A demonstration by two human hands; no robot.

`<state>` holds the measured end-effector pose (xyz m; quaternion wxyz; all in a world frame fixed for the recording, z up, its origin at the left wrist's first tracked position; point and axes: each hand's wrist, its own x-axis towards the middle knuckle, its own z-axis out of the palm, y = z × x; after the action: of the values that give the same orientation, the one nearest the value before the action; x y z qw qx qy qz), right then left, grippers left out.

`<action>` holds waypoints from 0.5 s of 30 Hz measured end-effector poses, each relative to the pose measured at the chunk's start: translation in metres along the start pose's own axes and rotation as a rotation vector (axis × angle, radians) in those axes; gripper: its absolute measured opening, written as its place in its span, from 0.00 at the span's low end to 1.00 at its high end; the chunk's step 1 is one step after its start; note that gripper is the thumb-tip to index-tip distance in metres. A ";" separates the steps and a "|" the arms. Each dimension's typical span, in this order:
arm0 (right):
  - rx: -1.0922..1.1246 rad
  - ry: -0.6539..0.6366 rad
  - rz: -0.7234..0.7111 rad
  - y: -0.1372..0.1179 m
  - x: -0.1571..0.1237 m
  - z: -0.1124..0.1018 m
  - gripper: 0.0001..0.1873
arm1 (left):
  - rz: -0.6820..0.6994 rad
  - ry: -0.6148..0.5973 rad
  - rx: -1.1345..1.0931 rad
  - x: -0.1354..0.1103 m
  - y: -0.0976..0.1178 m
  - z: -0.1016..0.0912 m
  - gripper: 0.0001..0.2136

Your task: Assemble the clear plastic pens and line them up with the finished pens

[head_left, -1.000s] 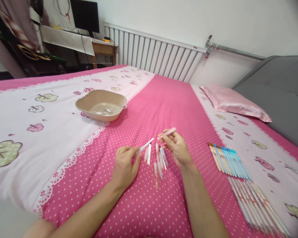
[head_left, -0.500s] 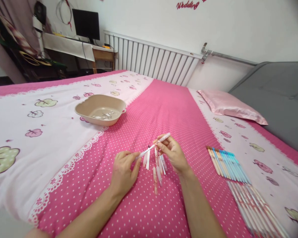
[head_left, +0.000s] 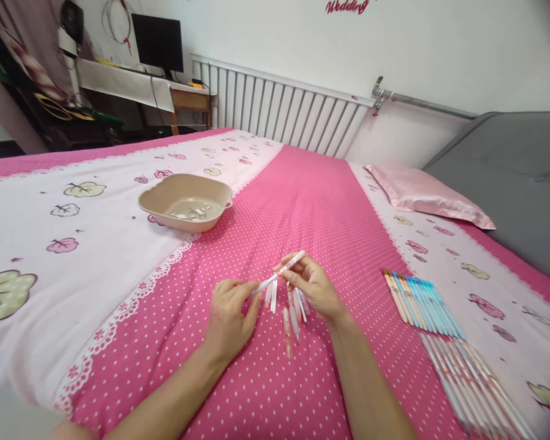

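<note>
My left hand [head_left: 231,315] pinches one end of a slim white pen refill [head_left: 266,283]. My right hand [head_left: 314,284] grips a pale pinkish pen barrel [head_left: 295,260], which lies in line with the refill and seems to be around its far end; the fingers partly cover the join. Just below both hands, several loose pen parts [head_left: 294,321], white and pink-patterned, lie on the pink dotted bedspread [head_left: 256,379].
Beyond my left hand stands a beige basin [head_left: 186,183] with small white pieces in it. At right lie a row of blue and cream pens [head_left: 424,305] and a row of pale pink-patterned pens [head_left: 474,385]. A pink pillow [head_left: 428,195] rests farther back.
My right hand has moved left with the barrel, closer to my left hand, and less of the slim refill shows between them. My left hand has stayed in place.
</note>
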<state>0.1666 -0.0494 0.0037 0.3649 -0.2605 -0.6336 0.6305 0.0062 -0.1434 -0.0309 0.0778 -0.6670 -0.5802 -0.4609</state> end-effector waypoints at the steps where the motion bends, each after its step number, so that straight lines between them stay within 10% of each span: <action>1: -0.001 -0.001 -0.001 0.000 0.000 0.000 0.12 | 0.003 0.001 -0.002 0.000 0.000 0.000 0.07; 15: 0.030 0.013 0.058 -0.002 -0.002 0.001 0.13 | 0.009 -0.025 -0.040 -0.001 0.000 0.000 0.08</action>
<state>0.1675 -0.0514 0.0050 0.3546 -0.2774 -0.6138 0.6484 0.0064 -0.1443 -0.0314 0.0594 -0.6767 -0.5689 -0.4636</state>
